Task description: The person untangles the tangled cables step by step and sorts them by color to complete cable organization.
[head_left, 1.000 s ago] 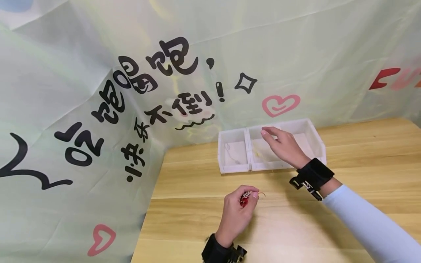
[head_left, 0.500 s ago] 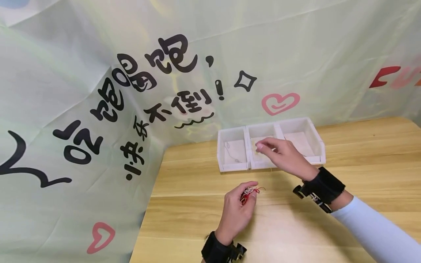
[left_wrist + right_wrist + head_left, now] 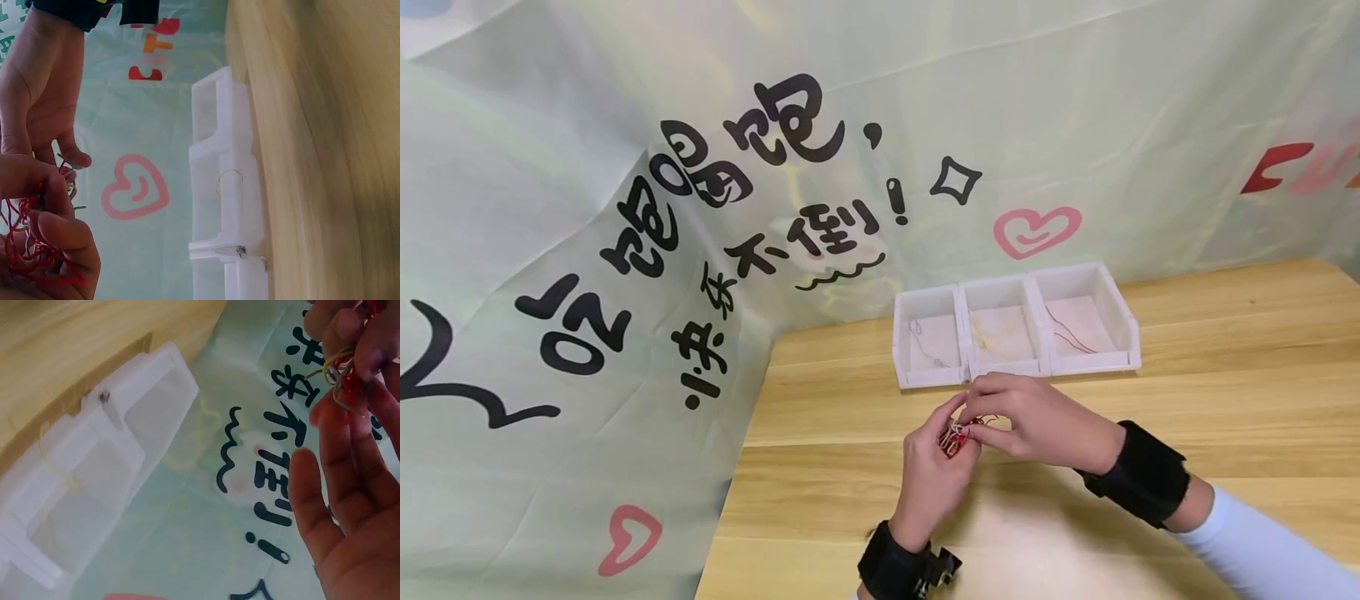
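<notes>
In the head view my left hand point(image 3: 931, 483) holds a tangled bundle of thin cords point(image 3: 952, 439), red, white and yellowish, between thumb and curled fingers. My right hand point(image 3: 1045, 421) has its thumb and fingertips together on the bundle's upper right side, pinching strands there. Loose ends stick out past the fingers. The left wrist view shows red loops point(image 3: 47, 265) hanging in the left palm, the right hand point(image 3: 53, 94) reaching in from above. From the right wrist, pale and red cords point(image 3: 342, 378) lie between both hands' fingertips; which single strand is pinched cannot be told.
Behind the hands stands a row of three white bins point(image 3: 1045, 367) against the printed cloth wall point(image 3: 1120, 150). A white cord point(image 3: 917, 340) lies in the left bin, yellow cord point(image 3: 982, 333) in the middle, red cords point(image 3: 1067, 333) in the right. All stand on a wooden table point(image 3: 1240, 358).
My right hand has come down from over the middle bin to the bundle and now meets the left hand. The left hand has stayed nearly in place, still holding the cords.
</notes>
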Available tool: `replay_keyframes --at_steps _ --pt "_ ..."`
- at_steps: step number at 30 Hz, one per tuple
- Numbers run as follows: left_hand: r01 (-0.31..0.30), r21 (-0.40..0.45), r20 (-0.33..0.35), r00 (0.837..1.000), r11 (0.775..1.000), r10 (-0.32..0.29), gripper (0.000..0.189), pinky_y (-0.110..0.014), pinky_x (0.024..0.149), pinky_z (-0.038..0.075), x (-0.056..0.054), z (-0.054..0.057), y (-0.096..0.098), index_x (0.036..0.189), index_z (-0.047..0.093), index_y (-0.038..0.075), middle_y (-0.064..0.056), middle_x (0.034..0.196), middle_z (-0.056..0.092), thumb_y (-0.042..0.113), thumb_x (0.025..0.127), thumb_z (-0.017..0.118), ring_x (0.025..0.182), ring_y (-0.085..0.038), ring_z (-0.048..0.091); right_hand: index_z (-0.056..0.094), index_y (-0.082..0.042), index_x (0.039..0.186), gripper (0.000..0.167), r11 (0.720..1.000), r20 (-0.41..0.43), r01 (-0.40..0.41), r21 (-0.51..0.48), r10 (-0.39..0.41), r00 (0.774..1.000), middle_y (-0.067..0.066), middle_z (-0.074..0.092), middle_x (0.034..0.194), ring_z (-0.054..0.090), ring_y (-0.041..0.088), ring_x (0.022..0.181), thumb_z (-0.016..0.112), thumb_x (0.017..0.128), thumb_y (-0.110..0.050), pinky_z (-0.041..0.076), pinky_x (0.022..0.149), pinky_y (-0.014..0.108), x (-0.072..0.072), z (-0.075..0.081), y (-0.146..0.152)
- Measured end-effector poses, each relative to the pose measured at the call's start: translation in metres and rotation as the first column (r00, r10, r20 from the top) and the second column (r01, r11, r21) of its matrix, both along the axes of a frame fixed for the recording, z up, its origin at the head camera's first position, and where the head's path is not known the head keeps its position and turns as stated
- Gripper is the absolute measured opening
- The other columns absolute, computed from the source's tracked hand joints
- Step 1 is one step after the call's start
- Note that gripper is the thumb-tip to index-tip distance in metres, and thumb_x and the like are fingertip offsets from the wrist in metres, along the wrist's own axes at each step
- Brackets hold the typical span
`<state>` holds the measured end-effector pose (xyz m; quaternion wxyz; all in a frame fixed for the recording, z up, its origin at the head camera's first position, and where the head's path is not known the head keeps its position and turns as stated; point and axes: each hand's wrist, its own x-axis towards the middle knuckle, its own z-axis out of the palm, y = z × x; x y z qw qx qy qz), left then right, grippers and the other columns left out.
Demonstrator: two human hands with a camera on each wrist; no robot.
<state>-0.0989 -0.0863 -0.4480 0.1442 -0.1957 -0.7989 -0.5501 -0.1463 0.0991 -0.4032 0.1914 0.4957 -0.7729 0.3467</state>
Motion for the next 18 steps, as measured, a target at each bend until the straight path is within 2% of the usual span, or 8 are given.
replay_keyframes --at_steps 2,3,5,8,13,18 --pt "-0.005 0.005 0.001 1.000 1.000 0.005 0.045 -0.018 0.058 0.050 0.000 0.000 0.000 0.131 0.065 0.012 -0.001 0.084 0.070 -0.002 0.088 0.068 0.069 -0.004 0.059 0.074 -0.014 0.089 0.016 1.000 -0.065 0.006 0.009 -0.005 0.998 -0.008 0.061 0.092 0.057 0.008 0.083 0.084 0.079 -0.007 0.049 0.075 0.019 0.000 0.000 -0.002" --pt "-0.003 0.007 -0.003 1.000 1.000 0.003 0.043 -0.019 0.061 0.052 0.000 0.001 0.000 0.130 0.066 0.012 -0.002 0.089 0.071 -0.002 0.089 0.069 0.072 -0.005 0.062 0.074 -0.012 0.088 0.015 1.000 -0.083 0.008 0.010 -0.007 0.997 -0.007 0.061 0.090 0.056 0.008 0.082 0.084 0.079 -0.006 0.048 0.075 0.019 0.000 -0.001 -0.003" --pt "0.000 0.000 -0.021 1.000 1.000 0.000 0.036 -0.021 0.065 0.054 0.000 0.001 0.000 0.125 0.069 0.011 -0.003 0.097 0.073 0.000 0.091 0.069 0.079 -0.007 0.065 0.074 -0.011 0.088 0.013 1.000 -0.094 0.009 0.006 -0.008 0.996 -0.007 0.060 0.089 0.054 0.008 0.081 0.083 0.081 -0.005 0.047 0.073 0.019 0.001 -0.002 -0.005" --pt "-0.003 -0.039 -0.044 0.999 0.999 0.001 0.025 -0.022 0.069 0.055 -0.001 0.002 -0.001 0.117 0.072 0.008 -0.002 0.099 0.073 0.002 0.093 0.068 0.083 -0.007 0.067 0.071 -0.012 0.086 0.009 0.999 -0.084 0.033 -0.011 -0.034 0.996 -0.008 0.059 0.086 0.052 0.007 0.079 0.077 0.085 -0.005 0.045 0.070 0.018 0.002 -0.004 -0.007" --pt "-0.017 -0.104 -0.065 0.998 0.994 0.011 0.014 -0.017 0.060 0.049 -0.002 0.002 -0.002 0.108 0.074 0.008 0.003 0.084 0.067 0.006 0.098 0.064 0.071 -0.002 0.057 0.067 -0.013 0.083 0.006 0.991 -0.106 0.120 -0.065 -0.127 0.986 -0.006 0.062 0.086 0.056 0.011 0.080 0.067 0.086 -0.007 0.049 0.071 0.026 0.004 -0.008 -0.008" --pt "-0.023 -0.132 -0.048 0.999 0.991 0.017 0.015 -0.017 0.056 0.045 -0.003 0.004 -0.004 0.105 0.073 0.009 0.004 0.080 0.065 0.014 0.103 0.060 0.067 -0.001 0.053 0.068 -0.011 0.083 0.007 0.965 -0.091 0.223 -0.141 -0.237 0.967 -0.003 0.065 0.086 0.061 0.013 0.080 0.063 0.087 -0.008 0.053 0.070 0.031 0.005 -0.014 -0.010"
